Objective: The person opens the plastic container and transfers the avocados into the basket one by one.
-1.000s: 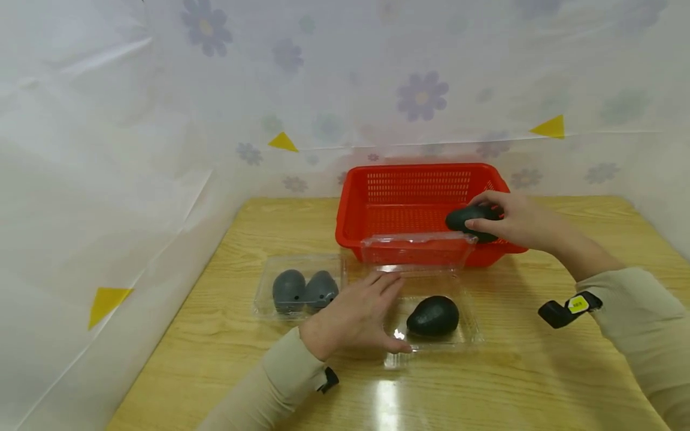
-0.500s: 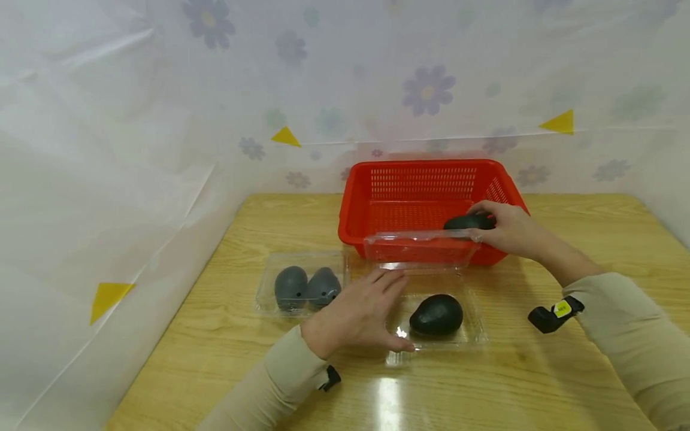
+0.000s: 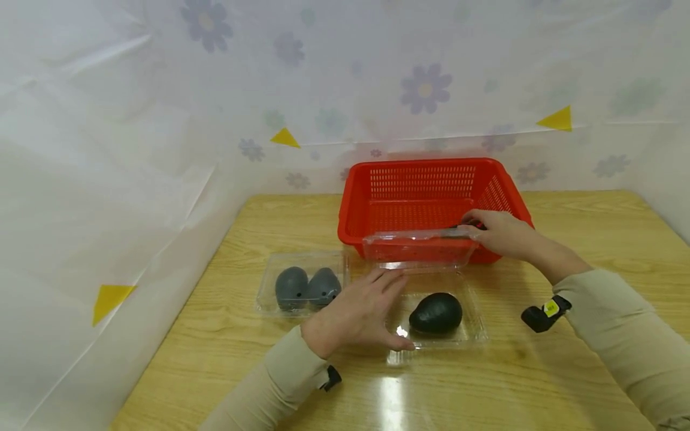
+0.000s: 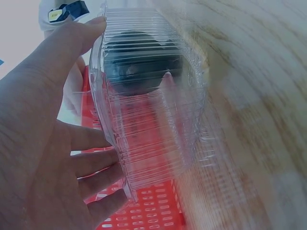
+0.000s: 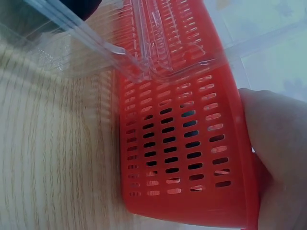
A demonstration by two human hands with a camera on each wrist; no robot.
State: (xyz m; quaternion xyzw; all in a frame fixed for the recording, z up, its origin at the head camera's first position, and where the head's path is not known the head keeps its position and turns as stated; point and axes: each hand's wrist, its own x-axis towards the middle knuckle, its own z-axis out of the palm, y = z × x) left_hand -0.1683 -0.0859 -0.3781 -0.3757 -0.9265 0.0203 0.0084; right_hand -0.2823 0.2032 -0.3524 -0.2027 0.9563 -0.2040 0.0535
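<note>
A clear plastic clamshell box lies with its lid raised, one dark green avocado in its base. Against the box's left side my left hand rests with fingers spread; its thumb and fingertips touch the rim. My right hand reaches over the near right rim of the red plastic basket and grips another dark avocado low inside it. Most of that avocado is hidden behind the hand and the raised lid; dark patches show through the basket's slots in the right wrist view.
To the left, a closed clear box holds two avocados. The raised lid stands up right before the basket's front wall. A wooden table carries everything, with a white flowered sheet behind it.
My right hand has gone down into the basket with the avocado, which has sunk mostly out of sight behind the rim and lid. The left hand stays at the box.
</note>
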